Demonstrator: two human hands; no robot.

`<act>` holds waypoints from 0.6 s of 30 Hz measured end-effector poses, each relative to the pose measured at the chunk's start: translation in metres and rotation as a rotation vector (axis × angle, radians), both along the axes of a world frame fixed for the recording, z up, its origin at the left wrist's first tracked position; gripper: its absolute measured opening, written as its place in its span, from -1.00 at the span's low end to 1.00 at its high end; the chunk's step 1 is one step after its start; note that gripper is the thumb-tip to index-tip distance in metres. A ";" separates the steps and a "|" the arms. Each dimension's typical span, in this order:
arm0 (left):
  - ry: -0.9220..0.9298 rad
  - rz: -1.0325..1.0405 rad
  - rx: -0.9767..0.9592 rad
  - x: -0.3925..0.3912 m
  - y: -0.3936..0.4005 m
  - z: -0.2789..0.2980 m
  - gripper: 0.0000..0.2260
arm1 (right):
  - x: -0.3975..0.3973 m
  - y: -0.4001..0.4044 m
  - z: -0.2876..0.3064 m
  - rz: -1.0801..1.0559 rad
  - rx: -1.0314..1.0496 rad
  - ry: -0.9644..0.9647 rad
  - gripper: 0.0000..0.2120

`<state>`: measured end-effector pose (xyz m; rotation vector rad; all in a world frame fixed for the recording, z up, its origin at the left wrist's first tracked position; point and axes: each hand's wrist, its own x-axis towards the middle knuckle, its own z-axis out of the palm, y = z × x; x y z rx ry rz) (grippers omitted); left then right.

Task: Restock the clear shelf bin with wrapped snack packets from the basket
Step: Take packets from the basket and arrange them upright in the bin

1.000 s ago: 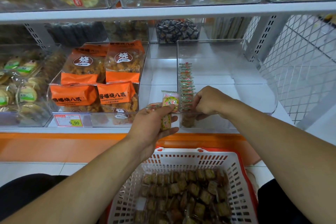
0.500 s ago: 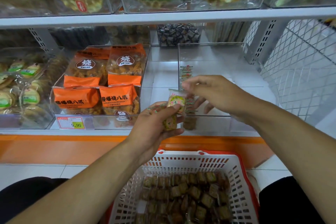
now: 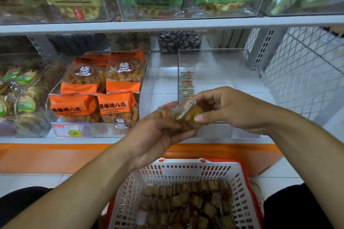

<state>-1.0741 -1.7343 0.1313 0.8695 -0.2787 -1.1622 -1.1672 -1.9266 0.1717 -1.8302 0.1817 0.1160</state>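
My left hand [image 3: 156, 134] holds a small stack of wrapped snack packets in front of the shelf edge. My right hand [image 3: 229, 109] pinches the top snack packet [image 3: 189, 115] of that stack between thumb and fingers. Behind the hands stands the clear shelf bin [image 3: 219, 61], with a row of packets [image 3: 187, 85] standing along its left wall. Below, the white basket [image 3: 186, 171] with a red rim holds several brown wrapped packets [image 3: 188, 204].
To the left, a clear bin holds orange snack bags [image 3: 104, 87] above a price tag [image 3: 68, 130]. A wire mesh panel [image 3: 305, 72] closes the shelf's right side. The shelf above [image 3: 167, 24] carries bins of large bags.
My right hand left the bin, rose and came back to the stack in my left hand, where it now pinches a packet. The view moved closer.
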 end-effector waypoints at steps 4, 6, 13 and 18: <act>-0.123 0.082 0.073 -0.002 0.003 -0.001 -0.52 | 0.001 0.001 -0.005 -0.128 0.053 0.031 -0.73; -0.213 0.101 0.120 -0.003 0.006 -0.001 -0.62 | 0.002 0.000 -0.006 -0.114 0.007 0.058 -0.74; -0.257 0.123 0.165 -0.006 0.006 -0.001 -0.73 | 0.003 0.008 -0.010 0.003 0.236 0.169 -0.65; -0.120 0.087 0.171 -0.003 0.008 0.005 -0.52 | 0.006 0.008 -0.012 -0.111 0.270 0.133 -0.66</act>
